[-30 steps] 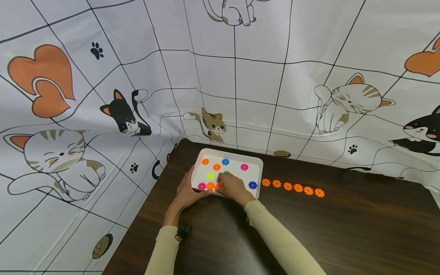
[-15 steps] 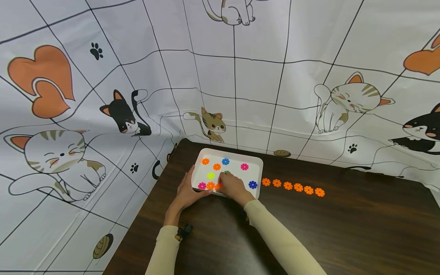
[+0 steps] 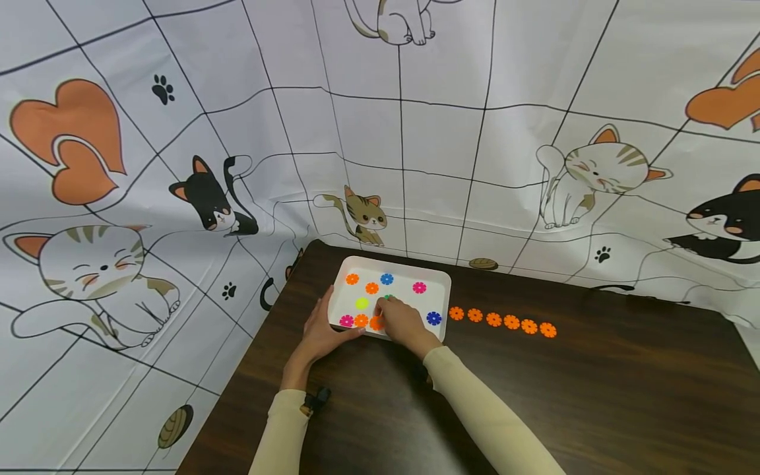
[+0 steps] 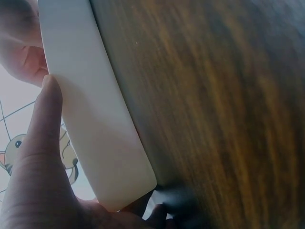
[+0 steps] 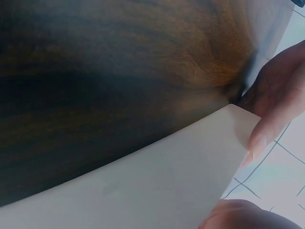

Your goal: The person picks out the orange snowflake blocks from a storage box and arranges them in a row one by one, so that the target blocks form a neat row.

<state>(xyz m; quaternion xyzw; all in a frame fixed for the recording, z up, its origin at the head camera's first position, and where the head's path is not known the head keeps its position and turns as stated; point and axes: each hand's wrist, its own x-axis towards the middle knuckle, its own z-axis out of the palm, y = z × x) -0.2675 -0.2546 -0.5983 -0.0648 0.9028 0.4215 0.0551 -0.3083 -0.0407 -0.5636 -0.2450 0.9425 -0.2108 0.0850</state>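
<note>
My left hand (image 3: 322, 328) holds the white tray (image 3: 404, 266) at its near left corner, thumb along the front wall and fingers on the left side. In the left wrist view the thumb (image 4: 43, 119) presses the tray's rim. My right hand (image 3: 406, 324) reaches over the front rim into the tray with bent fingers, its fingertips hidden in the head view. Beside it lies an orange notched disc (image 3: 376, 322), partly covered. Other notched discs lie in the tray: orange (image 3: 361, 320), pink (image 3: 346, 320), yellow (image 3: 362, 303), light blue (image 3: 387, 279) and dark blue (image 3: 434, 318).
Several orange notched discs (image 3: 493, 319) form a row on the dark wooden table (image 3: 564, 396), right of the tray. A white cloth (image 3: 439, 145) printed with cats hangs behind and to the left of the table.
The orange disc beside my right fingers has shifted slightly and shows flatter than before. Both hands keep their places on and in the tray. The head view has shifted slightly.
</note>
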